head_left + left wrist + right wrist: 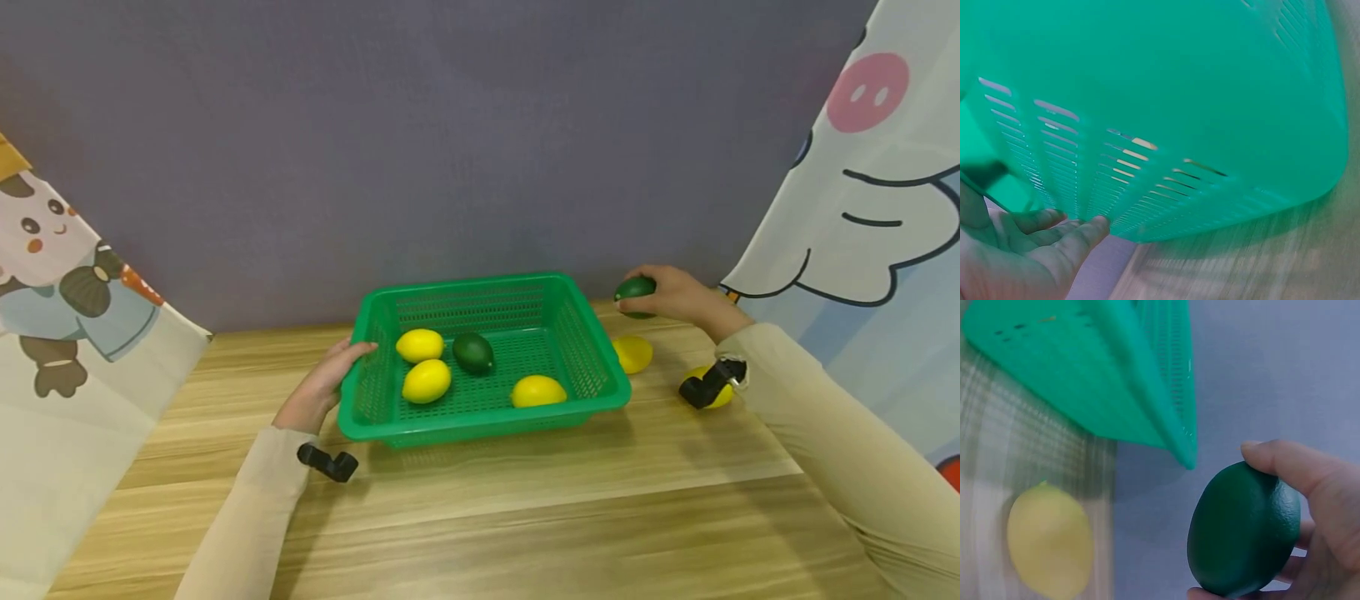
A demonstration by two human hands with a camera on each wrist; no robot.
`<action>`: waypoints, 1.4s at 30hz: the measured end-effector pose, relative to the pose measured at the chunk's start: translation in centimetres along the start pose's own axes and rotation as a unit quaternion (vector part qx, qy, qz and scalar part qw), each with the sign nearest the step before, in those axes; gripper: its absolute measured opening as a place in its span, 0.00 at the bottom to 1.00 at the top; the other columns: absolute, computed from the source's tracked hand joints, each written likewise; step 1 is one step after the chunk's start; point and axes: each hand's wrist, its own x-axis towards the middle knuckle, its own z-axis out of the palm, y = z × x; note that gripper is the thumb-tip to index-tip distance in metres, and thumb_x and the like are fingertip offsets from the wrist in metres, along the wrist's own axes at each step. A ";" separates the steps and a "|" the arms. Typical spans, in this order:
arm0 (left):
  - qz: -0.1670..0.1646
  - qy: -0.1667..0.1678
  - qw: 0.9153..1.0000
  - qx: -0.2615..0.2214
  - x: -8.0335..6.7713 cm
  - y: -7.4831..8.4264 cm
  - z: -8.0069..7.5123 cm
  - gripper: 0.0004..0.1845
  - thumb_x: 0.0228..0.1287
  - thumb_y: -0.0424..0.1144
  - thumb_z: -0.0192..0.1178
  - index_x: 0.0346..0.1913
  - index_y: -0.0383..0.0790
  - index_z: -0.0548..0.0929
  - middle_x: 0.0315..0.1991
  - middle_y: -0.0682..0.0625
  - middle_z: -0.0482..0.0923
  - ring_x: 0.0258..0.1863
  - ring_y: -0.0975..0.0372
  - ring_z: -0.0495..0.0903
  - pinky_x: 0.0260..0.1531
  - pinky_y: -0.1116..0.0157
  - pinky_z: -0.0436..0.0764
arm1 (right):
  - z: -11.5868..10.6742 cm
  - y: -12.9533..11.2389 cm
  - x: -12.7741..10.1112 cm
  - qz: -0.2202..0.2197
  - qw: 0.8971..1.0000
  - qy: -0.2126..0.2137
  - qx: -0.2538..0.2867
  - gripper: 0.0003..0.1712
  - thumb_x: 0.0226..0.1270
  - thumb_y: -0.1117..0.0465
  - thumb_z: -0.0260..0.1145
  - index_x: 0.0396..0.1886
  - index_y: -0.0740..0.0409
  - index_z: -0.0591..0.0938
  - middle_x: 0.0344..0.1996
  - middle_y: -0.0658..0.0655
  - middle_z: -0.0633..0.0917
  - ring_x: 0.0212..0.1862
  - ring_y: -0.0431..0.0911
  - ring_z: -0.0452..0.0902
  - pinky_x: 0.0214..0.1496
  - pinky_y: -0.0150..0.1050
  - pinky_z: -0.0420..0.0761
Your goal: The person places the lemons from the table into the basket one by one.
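A green plastic basket with slotted walls stands on the table. My left hand holds its left side, thumb over the rim and fingers against the outer wall, as the left wrist view shows. Inside lie three yellow lemons, two at the left and one at the front right, with a dark green lime between them. Beyond the basket's right side, my right hand grips another dark green lime between thumb and fingers, raised above the table.
One lemon lies on the wooden table just right of the basket. Another lemon sits farther right, partly hidden by the right wrist camera. A grey wall rises behind, with printed cloths at both sides.
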 end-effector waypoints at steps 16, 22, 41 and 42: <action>-0.006 0.001 1.000 0.004 -0.1 0.2 -0.2 0.31 0.72 0.42 0.45 0.70 0.29 0.52 0.35 0.52 0.81 0.31 0.64 0.83 0.33 0.67 0.84 | 0.8 -4.4 1.4 -0.010 0.997 -0.024 0.071 0.31 0.62 0.47 0.65 0.59 0.60 0.71 0.53 0.63 0.75 0.52 0.55 0.71 0.54 0.53 0.73; -0.006 -0.001 1.000 0.002 -0.1 0.1 -0.3 0.31 0.72 0.43 0.46 0.71 0.30 0.51 0.35 0.53 0.81 0.31 0.65 0.83 0.33 0.67 0.84 | 1.5 -5.6 2.6 -0.014 0.996 -0.034 0.076 0.33 0.62 0.47 0.66 0.61 0.59 0.70 0.57 0.62 0.74 0.56 0.55 0.70 0.57 0.55 0.71; -0.005 -0.002 1.000 -0.005 -0.2 0.0 -0.2 0.29 0.72 0.43 0.46 0.67 0.29 0.54 0.34 0.53 0.81 0.31 0.65 0.83 0.33 0.67 0.83 | 4.8 -8.2 6.3 -0.031 0.998 -0.032 0.053 0.35 0.60 0.50 0.67 0.62 0.64 0.70 0.60 0.65 0.71 0.58 0.57 0.67 0.59 0.52 0.71; -0.006 -0.002 1.000 -0.005 -0.2 0.0 -0.2 0.29 0.72 0.43 0.46 0.67 0.29 0.54 0.34 0.53 0.81 0.31 0.65 0.83 0.33 0.67 0.83 | 4.9 -8.4 6.4 -0.030 0.998 -0.036 0.052 0.36 0.60 0.49 0.67 0.62 0.64 0.69 0.62 0.65 0.70 0.61 0.58 0.65 0.61 0.53 0.69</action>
